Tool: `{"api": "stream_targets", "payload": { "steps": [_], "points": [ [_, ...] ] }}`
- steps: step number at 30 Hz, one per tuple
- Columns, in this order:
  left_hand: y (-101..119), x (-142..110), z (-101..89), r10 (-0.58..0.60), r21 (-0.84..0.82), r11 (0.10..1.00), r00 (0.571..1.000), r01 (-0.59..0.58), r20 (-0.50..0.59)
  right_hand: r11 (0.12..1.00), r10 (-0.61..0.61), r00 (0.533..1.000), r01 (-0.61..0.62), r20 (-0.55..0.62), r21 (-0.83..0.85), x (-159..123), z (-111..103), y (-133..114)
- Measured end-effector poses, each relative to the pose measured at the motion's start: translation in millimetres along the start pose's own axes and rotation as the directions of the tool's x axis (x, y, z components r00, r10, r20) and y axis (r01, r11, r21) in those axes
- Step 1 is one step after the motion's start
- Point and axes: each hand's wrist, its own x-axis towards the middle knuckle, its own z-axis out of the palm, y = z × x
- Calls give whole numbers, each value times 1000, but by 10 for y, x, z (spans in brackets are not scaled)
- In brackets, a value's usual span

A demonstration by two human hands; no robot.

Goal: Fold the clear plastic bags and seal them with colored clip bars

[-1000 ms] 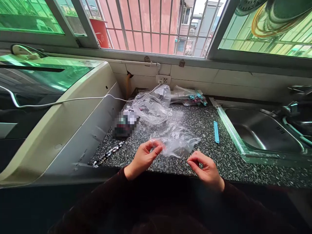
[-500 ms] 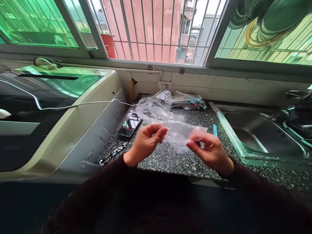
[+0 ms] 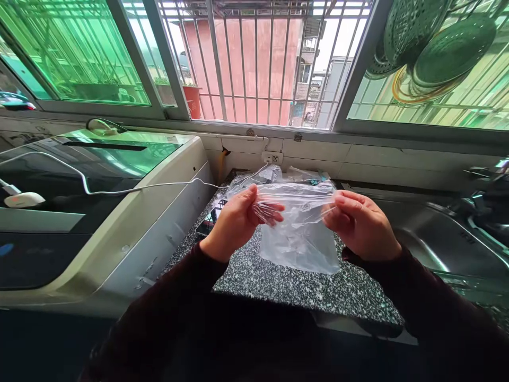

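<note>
A clear plastic bag (image 3: pixel 300 244) hangs stretched between my two hands above the speckled countertop (image 3: pixel 278 289). My left hand (image 3: pixel 248 212) pinches its upper left edge with the thumb on top, and its fingers show through the film. At the upper right edge, my right hand (image 3: pixel 360 220) grips the bag between thumb and fingers. The bag's top is pulled taut into creases, while its lower part drops loose and flat. Behind it lies more crumpled clear plastic (image 3: pixel 274 172), along with a packet (image 3: pixel 308 176) with bluish bits. A dark phone (image 3: pixel 207 223) is partly hidden by my left hand.
To the left stands a pale machine with a dark lid (image 3: pixel 159 159), a white cable (image 3: pixel 155 185) running across it to a wall socket (image 3: pixel 272 157). A steel sink (image 3: pixel 421 249) is at the right. Colanders (image 3: pixel 453 50) hang by the barred window.
The bag has been opened out and pulled taut along its top, its lower part now hanging down. My hands have moved slightly farther apart. The head view has tilted up.
</note>
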Motion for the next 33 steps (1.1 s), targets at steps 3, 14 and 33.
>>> {"api": "stream_targets", "payload": {
  "steps": [3,14,33],
  "points": [
    [4,67,-24,-26,-72,997,999,24,-25,997,50,998,-51,25,54,140,-77,69],
    [-402,232,-1,-111,99,987,986,124,-123,937,115,992,-92,51,-337,18,-21,663],
    [-1026,250,-361,-228,723,648,967,239,-116,935,303,951,-309,-58,-176,284,-420,1250]
  ]
}}
